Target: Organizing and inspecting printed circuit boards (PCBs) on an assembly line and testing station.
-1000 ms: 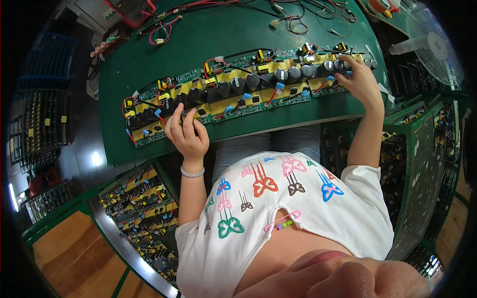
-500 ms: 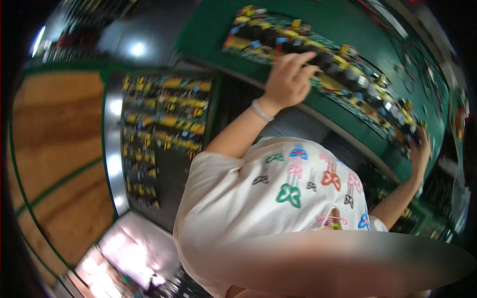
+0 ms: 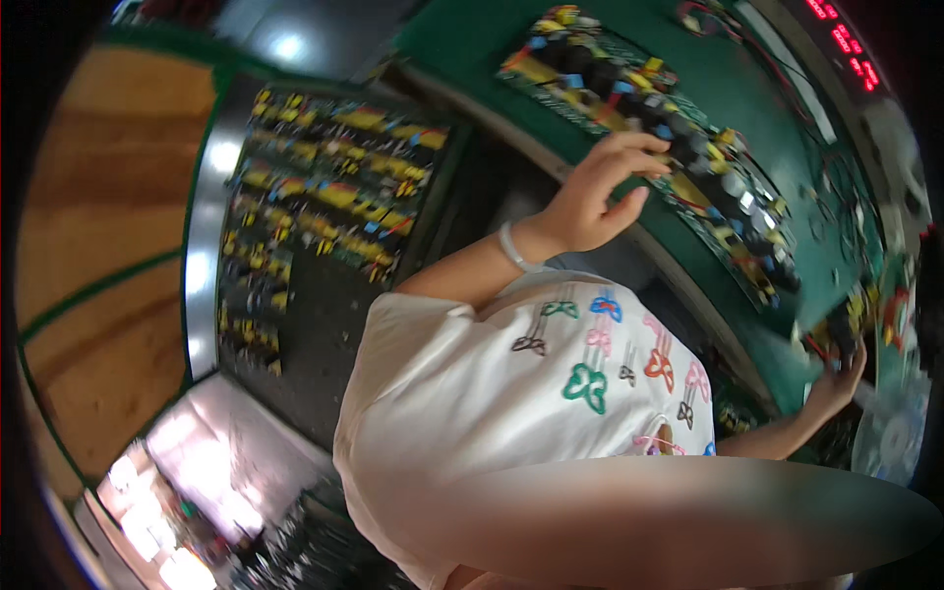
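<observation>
A row of circuit boards (image 3: 580, 84), crowded with yellow, black and blue components, lies across the green work surface. My left hand (image 3: 600, 197) has its fingers stretched and its thumb apart at the near edge of the row. Its fingertips overlap the boards, and contact cannot be made out. Off the row's right end, my right hand (image 3: 836, 388) grips a similar circuit board (image 3: 844, 324) by its near end. The fingers of that hand are partly hidden and small in the view.
On the left, a dark tray (image 3: 324, 315) with a shiny metal edge carries several rows of circuit boards. Wires (image 3: 841, 202) lie at the far right of the green bench (image 3: 452, 39). A red-lit digital display (image 3: 846, 44) is at the upper right.
My right hand has carried a circuit board rightward and nearer, away from the end of the row. My left hand remains by the row, its thumb spread wider. The view has shifted.
</observation>
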Tool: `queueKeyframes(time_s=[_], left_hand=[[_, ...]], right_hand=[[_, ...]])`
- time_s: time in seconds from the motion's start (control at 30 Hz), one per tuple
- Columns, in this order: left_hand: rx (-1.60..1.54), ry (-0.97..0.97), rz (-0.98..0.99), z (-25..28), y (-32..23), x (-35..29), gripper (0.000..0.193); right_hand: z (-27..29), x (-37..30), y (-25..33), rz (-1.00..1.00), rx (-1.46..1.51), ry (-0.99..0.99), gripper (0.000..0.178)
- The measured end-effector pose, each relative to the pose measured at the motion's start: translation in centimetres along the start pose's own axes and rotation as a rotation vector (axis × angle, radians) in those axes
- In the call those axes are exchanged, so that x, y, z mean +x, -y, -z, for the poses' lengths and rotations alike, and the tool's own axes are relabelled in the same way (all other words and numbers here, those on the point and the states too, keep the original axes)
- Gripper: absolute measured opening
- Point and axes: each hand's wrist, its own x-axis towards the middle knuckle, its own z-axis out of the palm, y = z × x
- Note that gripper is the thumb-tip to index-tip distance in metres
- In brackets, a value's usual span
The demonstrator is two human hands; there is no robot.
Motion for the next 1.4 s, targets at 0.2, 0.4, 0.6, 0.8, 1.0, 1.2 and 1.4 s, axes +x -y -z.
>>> queueKeyframes(time_s=[0.2,0.4,0.6,0.8,1.0,1.2,1.4], left_hand=[[-0.870,0.373,0.432,-2.2,-2.6,1.8,0.057],[-0.996,0.361,0.463,-2.4,-3.3,0.7,0.079],[-0.849,0.196,0.503,0.5,-4.8,-0.4,0.076],[-0.680,-0.068,0.567,3.4,-5.8,-4.0,0.078],[-0.408,-0.194,0.734,6.0,-8.1,-9.5,0.064],[-0.575,-0.679,0.551,4.9,-12.1,-16.6,0.067],[-0.485,-1.101,0.377,6.1,-12.8,-24.3,0.067]], right_hand=[[-9.0,-0.4,14.1,0.506,-0.323,0.085,0.055],[-14.9,-0.5,19.0,0.574,-0.101,0.343,0.059],[-18.3,-0.2,21.2,0.736,-0.035,0.460,0.053],[-21.7,-0.7,25.0,0.960,0.015,0.569,0.045],[-26.1,-3.3,28.6,1.300,0.118,0.658,0.041],[-31.6,-10.6,31.9,1.550,0.265,0.829,0.043],[-35.5,-20.0,34.8,1.687,0.351,0.838,0.050]])
